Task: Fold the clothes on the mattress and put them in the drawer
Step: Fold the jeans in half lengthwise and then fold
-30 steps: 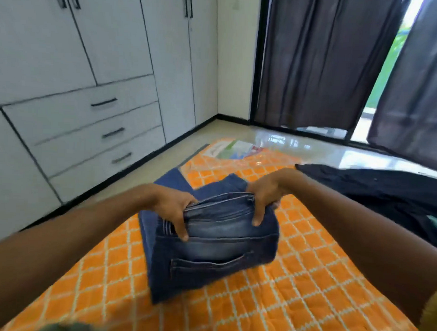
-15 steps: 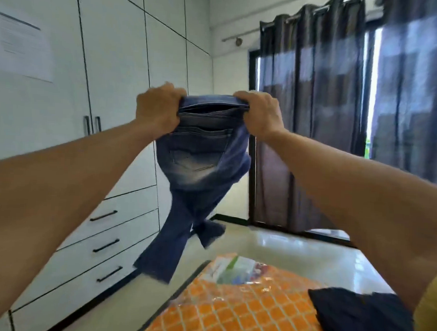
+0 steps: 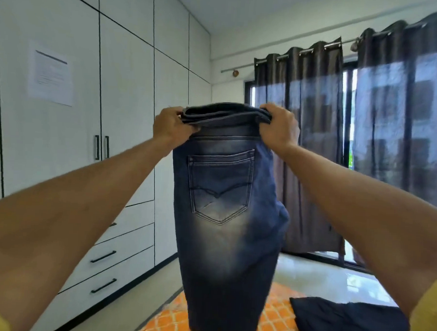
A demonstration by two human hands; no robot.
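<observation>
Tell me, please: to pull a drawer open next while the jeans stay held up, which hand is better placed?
The left hand, I think. The drawers are in the wardrobe on the left side, nearer that arm. The right hand grips the waistband's other end and could keep the jeans hanging.

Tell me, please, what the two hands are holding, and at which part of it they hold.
Both hold the blue jeans by the waistband: the left hand grips its left end, the right hand its right end. The legs hang down over the orange mattress.
</observation>
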